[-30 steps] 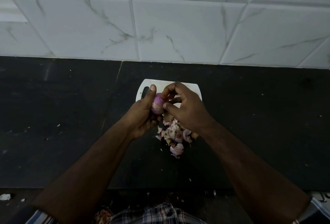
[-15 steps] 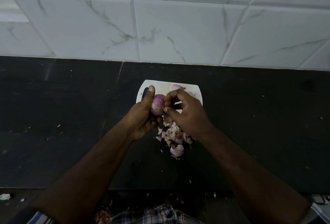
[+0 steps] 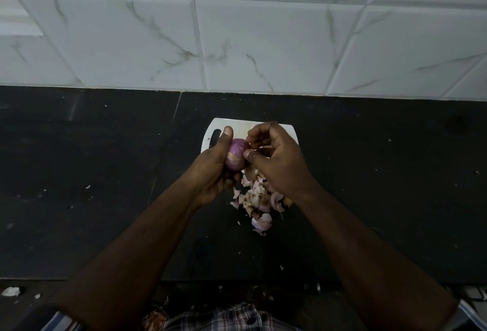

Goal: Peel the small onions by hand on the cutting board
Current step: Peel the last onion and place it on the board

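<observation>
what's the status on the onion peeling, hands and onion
Left hand grips onion. Right hand pinches at its skin. Peel pile below hands, nothing blocking.

Left hand (image 3: 210, 172) grips onion (image 3: 235, 155); right hand (image 3: 279, 162) pinches its skin.

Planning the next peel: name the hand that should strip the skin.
Right hand: its fingertips already pinch at the onion, which the left hand grips and steadies above the board.

Bare forearms (image 3: 137, 246); plaid shirt (image 3: 232, 317); striped short sleeves (image 3: 59, 321)
</observation>
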`<state>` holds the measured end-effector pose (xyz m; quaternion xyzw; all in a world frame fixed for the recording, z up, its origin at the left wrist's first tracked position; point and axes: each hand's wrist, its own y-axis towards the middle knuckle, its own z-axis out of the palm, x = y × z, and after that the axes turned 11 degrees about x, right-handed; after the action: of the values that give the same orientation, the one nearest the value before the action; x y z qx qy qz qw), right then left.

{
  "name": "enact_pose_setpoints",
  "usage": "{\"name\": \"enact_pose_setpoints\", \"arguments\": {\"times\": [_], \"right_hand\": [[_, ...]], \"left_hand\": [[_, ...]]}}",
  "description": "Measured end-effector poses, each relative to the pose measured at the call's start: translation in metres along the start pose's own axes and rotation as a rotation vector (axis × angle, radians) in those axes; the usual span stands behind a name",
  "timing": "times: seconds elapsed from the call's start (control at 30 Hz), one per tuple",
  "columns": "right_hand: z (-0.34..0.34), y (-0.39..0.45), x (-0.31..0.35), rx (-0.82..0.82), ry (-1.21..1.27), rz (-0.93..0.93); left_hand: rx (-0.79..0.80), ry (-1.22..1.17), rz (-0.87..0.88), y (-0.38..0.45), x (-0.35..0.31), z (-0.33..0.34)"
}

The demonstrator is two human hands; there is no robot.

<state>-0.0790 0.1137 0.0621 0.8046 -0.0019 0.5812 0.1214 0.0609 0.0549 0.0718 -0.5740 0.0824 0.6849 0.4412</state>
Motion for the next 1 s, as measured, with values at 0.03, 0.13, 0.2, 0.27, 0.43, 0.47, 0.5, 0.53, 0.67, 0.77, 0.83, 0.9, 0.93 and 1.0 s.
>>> {"name": "enact_pose_setpoints", "arguments": {"times": [0.03,0.13,0.2,0.27,0.43,0.47,0.5,0.53,0.67,0.77,0.83,0.9,0.93,1.0], "right_hand": [[0.0010,-0.0003,0.0003,0.004,-0.006,0.001],[0.0019,-0.0043,-0.0005,0.020,-0.052,-0.003],[-0.0003,-0.0042,0.0007,0.037,-0.048,0.000],[-0.0026,-0.0011,0.0034,0.057,-0.038,-0.006],[-0.0041,-0.0003,0.0058,0.134,-0.087,-0.009],[-0.0042,-0.0018,0.0049,0.148,-0.097,-0.004],[-0.0039,-0.0033,0.0042,0.160,-0.102,0.000],[-0.0034,-0.0045,0.0037,0.161,-0.096,0.001],[-0.0035,-0.0015,0.0063,0.112,-0.043,-0.028],[-0.0049,-0.0009,0.0067,0.141,-0.076,-0.026],[-0.0055,-0.0022,0.0058,0.140,-0.090,-0.031],[-0.0053,-0.0028,0.0045,0.139,-0.103,-0.033],[-0.0054,-0.0029,0.0044,0.144,-0.114,-0.030],[-0.0055,-0.0036,0.0040,0.171,-0.138,-0.025]], "left_hand": [[0.007,0.014,0.003,-0.0003,0.0000,0.0006],[0.007,0.023,0.000,-0.0010,0.0021,0.0011],[0.004,0.020,0.001,-0.0008,0.0038,0.0008],[0.009,0.023,-0.002,-0.0002,0.0048,0.0004],[0.019,0.046,0.001,-0.0013,0.0058,-0.0019],[0.014,0.040,0.003,-0.0017,0.0054,-0.0023],[0.006,0.033,0.007,-0.0017,0.0045,-0.0031],[-0.003,0.030,0.010,-0.0018,0.0034,-0.0036],[-0.019,0.045,-0.002,-0.0007,0.0022,-0.0055],[-0.009,0.056,-0.008,0.0005,0.0049,-0.0070],[-0.005,0.058,-0.011,0.0004,0.0055,-0.0072],[-0.005,0.058,-0.014,0.0006,0.0060,-0.0076],[-0.005,0.056,-0.012,0.0001,0.0061,-0.0073],[-0.010,0.040,-0.009,-0.0005,0.0057,-0.0069]]}}
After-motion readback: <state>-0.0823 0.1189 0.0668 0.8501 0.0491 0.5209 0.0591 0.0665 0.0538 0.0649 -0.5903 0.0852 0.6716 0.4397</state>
